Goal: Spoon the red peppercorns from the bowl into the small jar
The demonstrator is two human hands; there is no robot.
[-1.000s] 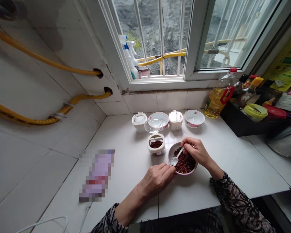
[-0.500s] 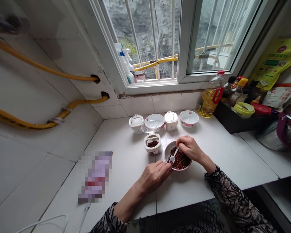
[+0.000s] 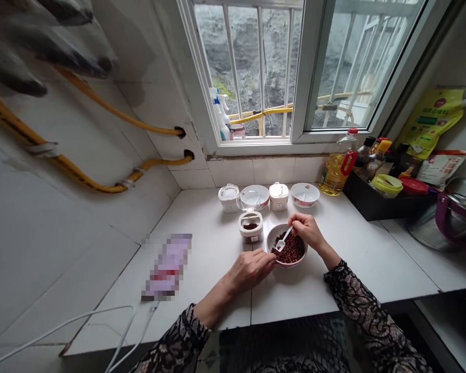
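Note:
My right hand [image 3: 307, 231] pinches the handle of a small white spoon [image 3: 281, 244], whose bowl end is over dark red peppercorn-like grains [image 3: 294, 250]. These grains lie in a white bowl [image 3: 274, 235] with a pinkish outside. At the bowl's near left side, my left hand [image 3: 252, 267] has its fingers closed on the rim. Just left of the bowl stands a seasoning jar [image 3: 251, 236], its clear lid raised, with the same kind of dark red grains visible inside.
Behind are a white lidded jar [image 3: 278, 199], another jar [image 3: 229, 199], and two floral bowls [image 3: 305, 201]. An oil bottle [image 3: 333, 173] and a black box [image 3: 363, 199] of condiments stand back right. A kettle [image 3: 456, 217] is far right. A blurred purple object [image 3: 168, 267] and white cable [image 3: 130, 321] lie left.
My head view has shifted, so the scene sits differently in the picture. The spoon has moved slightly within the bowl, over the grains. Both hands keep their holds.

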